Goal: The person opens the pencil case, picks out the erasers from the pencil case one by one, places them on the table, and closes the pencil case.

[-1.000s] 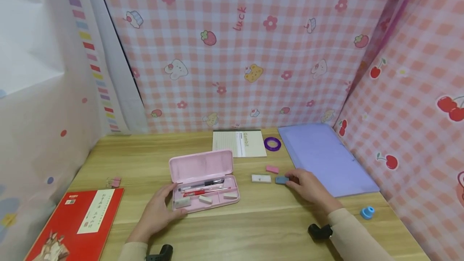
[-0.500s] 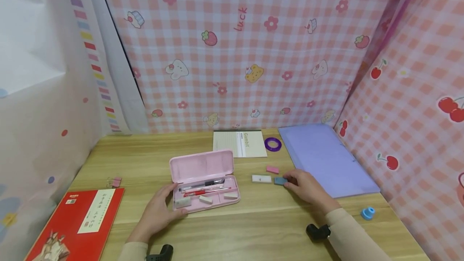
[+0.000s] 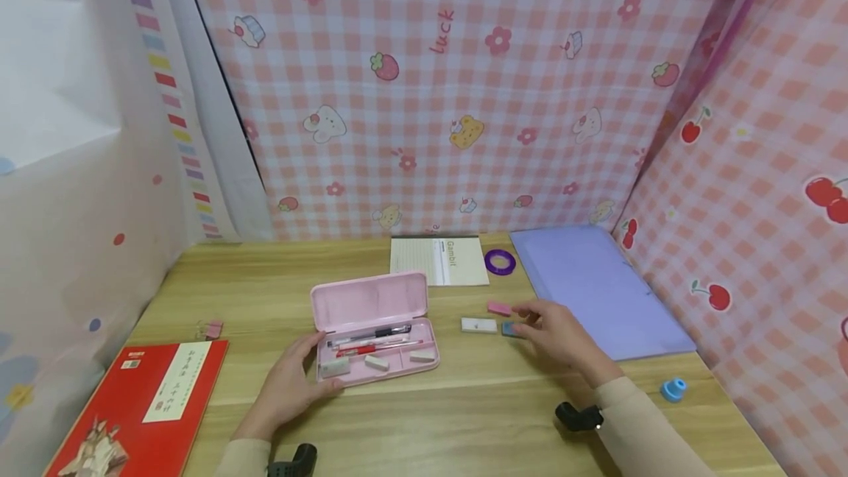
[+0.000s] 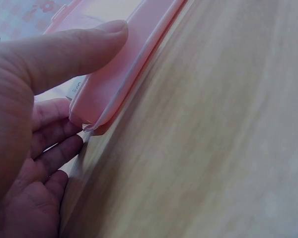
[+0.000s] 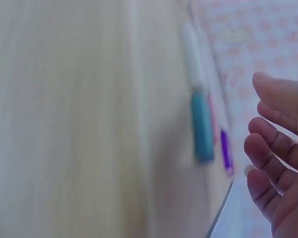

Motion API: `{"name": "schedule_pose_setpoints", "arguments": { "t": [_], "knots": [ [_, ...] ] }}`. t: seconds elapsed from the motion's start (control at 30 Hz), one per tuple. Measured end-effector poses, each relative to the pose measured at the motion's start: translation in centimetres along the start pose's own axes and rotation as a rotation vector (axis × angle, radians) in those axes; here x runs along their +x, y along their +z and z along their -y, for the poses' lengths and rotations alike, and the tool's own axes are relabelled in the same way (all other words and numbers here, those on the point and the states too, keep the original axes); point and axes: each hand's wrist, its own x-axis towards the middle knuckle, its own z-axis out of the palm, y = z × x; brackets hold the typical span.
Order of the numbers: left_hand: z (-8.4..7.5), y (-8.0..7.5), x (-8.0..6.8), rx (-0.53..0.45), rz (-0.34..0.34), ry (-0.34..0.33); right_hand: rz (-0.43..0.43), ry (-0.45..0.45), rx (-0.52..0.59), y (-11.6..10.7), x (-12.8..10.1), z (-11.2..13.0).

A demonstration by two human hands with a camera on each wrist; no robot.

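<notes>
A pink pencil case lies with its lid up on the table. Inside are a black pen, a red pen and several white erasers. My left hand holds the case's left end, thumb at the front edge and fingers round the end. My right hand hovers just over a blue eraser, fingers loosely bent and holding nothing; the right wrist view shows the hand apart from that blue eraser. Left of it lies a white eraser, and behind it a pink eraser.
Behind the case lie a notepad and a purple tape ring. A lilac folder covers the back right. A blue cap-like piece stands at right. At left are a red book and a pink clip.
The blue eraser has shifted slightly left, toward the white eraser. My right hand has let go of it and lifted a little. My left hand stays on the case.
</notes>
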Motion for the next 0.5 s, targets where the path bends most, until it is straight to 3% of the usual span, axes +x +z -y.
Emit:
{"name": "schedule_pose_setpoints", "arguments": {
  "t": [0.33, 0.5],
  "knots": [
    [-0.2, -0.1, 0.0, -0.001, 0.014, -0.006, 0.01, -0.133, 0.171, 2.5, 1.8, 5.7],
    [-0.1, -0.1, 0.0, -0.005, 0.01, -0.006, 0.103, -0.165, 0.234, 5.1, 2.7, 9.6]
  ]
}}
